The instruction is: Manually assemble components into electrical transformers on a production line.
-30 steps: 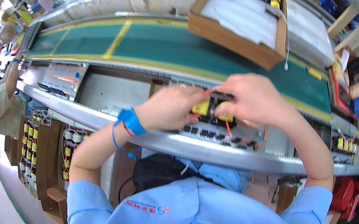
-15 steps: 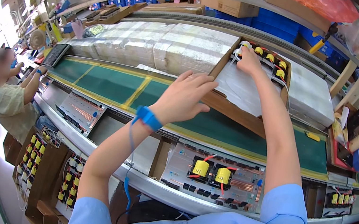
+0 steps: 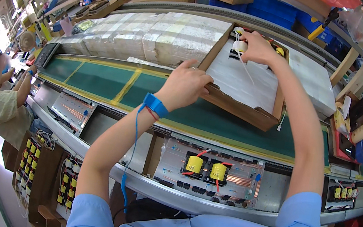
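My left hand (image 3: 187, 84), with a blue wrist strap (image 3: 156, 105) on its wrist, has its fingers curled over the near left corner of a shallow cardboard box (image 3: 236, 105). A white sheet (image 3: 249, 84) covers much of the box's floor. At the far end of the box, my right hand (image 3: 259, 50) is closed around a transformer (image 3: 239, 46) with a white wire trailing from it. Another yellow transformer (image 3: 279, 50) shows beyond that hand; the hand hides others. On the near rail, a circuit board (image 3: 170, 175) carries two yellow transformers (image 3: 206, 167) with red leads.
The box rests over a green conveyor belt (image 3: 99, 82), beside white foam blocks (image 3: 184, 41). Other boards lie along the metal rail (image 3: 162, 197). A co-worker (image 3: 7, 107) sits at the left. Boxes of transformers (image 3: 31, 160) stand below; a hammer (image 3: 320, 28) hangs at the right.
My left hand has gone from spread fingers to a grip on the box's corner. My right hand has closed round the transformer, and its wire now lies across the white sheet.
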`<state>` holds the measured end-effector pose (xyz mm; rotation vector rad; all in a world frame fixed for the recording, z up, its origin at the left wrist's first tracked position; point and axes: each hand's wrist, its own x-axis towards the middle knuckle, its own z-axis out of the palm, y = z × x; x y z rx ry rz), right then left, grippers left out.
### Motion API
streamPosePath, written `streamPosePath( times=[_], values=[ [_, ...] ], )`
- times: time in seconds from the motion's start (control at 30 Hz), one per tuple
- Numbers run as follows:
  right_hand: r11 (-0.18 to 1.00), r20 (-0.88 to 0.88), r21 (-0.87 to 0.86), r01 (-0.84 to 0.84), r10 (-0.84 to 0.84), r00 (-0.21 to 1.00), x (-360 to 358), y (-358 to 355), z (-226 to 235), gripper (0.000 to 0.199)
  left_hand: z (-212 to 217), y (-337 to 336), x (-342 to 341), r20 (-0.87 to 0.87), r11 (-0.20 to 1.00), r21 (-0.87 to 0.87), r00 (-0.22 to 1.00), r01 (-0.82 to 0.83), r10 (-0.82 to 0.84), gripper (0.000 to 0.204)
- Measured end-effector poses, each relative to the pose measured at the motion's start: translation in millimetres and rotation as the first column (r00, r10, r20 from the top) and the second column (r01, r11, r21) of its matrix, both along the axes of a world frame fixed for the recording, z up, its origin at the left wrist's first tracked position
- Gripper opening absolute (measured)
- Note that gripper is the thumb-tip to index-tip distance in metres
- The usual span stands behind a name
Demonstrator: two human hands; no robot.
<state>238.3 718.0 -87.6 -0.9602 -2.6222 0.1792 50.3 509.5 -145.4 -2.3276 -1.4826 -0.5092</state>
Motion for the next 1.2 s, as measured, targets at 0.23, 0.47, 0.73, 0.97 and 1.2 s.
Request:
streamPosePath(
  times=[0.23, 0.47, 0.73, 0.97, 1.2],
  values=[
    [0.966, 0.089, -0.259, -0.008, 0.032, 0.996, 61, -47, 36, 0.064, 50, 45, 13, 0.568, 0.984, -0.004, 0.810, 0.180, -0.146, 0.032],
    [0.987, 0.069, -0.141, -0.079, 0.090, 0.994, 88, -60, 34, 0.062, 52, 112, 42, -0.026, 0.995, -0.014, 0.994, 0.102, -0.102, 0.027],
    [0.802, -0.134, 0.452, 0.390, -0.371, 0.919, 174, -24, 39, 0.055, 57, 122, -9, 0.071, 0.882, 0.020, 0.881, -0.471, 0.469, 0.028],
    [0.815, -0.404, 0.322, 0.483, -0.343, 0.848, 215, -11, -1, 0.064, 28, 160, -55, 0.155, 0.822, -0.104, 0.807, -0.560, 0.570, 0.033],
    [0.866, -0.139, -0.266, 0.424, -0.469, 0.872, 237, -26, -72, 0.059, 62, 180, 79, -0.040, 0.992, 0.125, 0.999, 0.016, -0.011, 0.042]
  ],
)
